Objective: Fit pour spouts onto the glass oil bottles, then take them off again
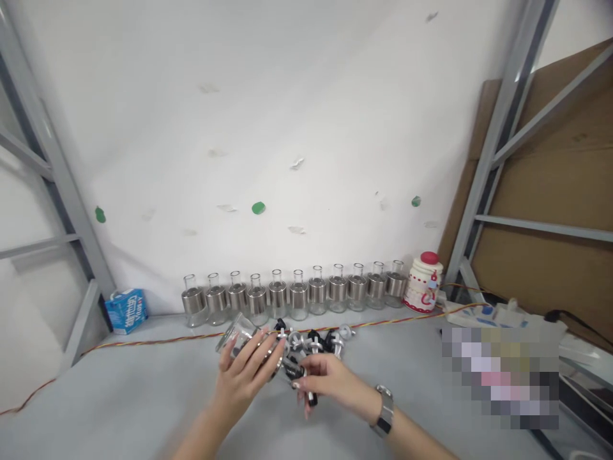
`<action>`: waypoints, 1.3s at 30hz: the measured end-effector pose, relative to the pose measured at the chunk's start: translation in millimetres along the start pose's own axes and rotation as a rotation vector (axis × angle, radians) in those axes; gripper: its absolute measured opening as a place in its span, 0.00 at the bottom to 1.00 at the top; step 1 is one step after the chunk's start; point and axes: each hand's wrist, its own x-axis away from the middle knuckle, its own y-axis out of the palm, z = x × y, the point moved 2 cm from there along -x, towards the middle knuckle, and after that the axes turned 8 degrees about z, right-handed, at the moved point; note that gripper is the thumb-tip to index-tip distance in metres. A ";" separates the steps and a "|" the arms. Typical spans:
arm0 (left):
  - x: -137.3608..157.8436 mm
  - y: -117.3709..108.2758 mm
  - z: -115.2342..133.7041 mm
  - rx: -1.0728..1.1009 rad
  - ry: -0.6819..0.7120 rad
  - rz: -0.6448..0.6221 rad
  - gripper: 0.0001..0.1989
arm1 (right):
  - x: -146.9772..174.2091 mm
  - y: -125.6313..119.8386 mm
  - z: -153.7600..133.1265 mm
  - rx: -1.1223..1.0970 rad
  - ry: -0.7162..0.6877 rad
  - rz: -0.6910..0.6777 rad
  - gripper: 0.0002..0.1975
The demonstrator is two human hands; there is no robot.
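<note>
My left hand point(249, 372) is wrapped round a glass bottle point(230, 335) with a metal sleeve, tilted so its base is up at the left and its neck points down to the right. At that neck, my right hand point(332, 381) grips a black bottle stopper point(312, 400) between thumb and fingers. The stopper meets the mouth of the bottle; how deep it sits is partly hidden by my fingers. Just beyond my hands lies a pile of black and silver stoppers point(315, 344) on the grey table point(182, 377).
Along the white wall stands a row of similar glass bottles point(298, 299) with metal sleeves. A white jar with a red lid point(422, 284) ends the row. At left is a blue carton point(126, 312). A twisted wire point(167, 340) crosses the table; a power strip point(507, 314) lies right.
</note>
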 end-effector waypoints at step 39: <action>-9.3 17.9 4.6 -0.035 -0.309 -0.278 0.19 | 13.9 16.2 -6.5 0.991 -0.520 0.520 0.14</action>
